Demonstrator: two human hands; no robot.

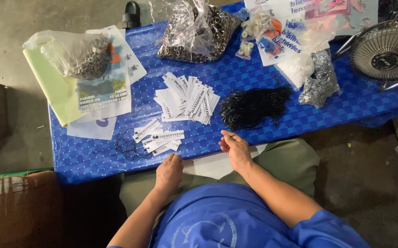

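My left hand point(169, 171) rests at the near edge of the blue table point(300, 115), fingers curled, just below a small pile of white printed tags point(158, 136) with black loops of string point(128, 146) beside them. My right hand point(234, 147) hovers at the table edge with fingers loosely apart and nothing visible in it, just below a heap of black strings point(254, 106). A larger fanned stack of white tags point(187, 98) lies in the middle of the table.
A clear bag of metal rings point(77, 55) sits on papers at the left. Another bag of dark rings point(196, 32) is at the back. Bags of white and silver small parts point(313, 78) lie right. A small fan point(386, 53) stands at the far right.
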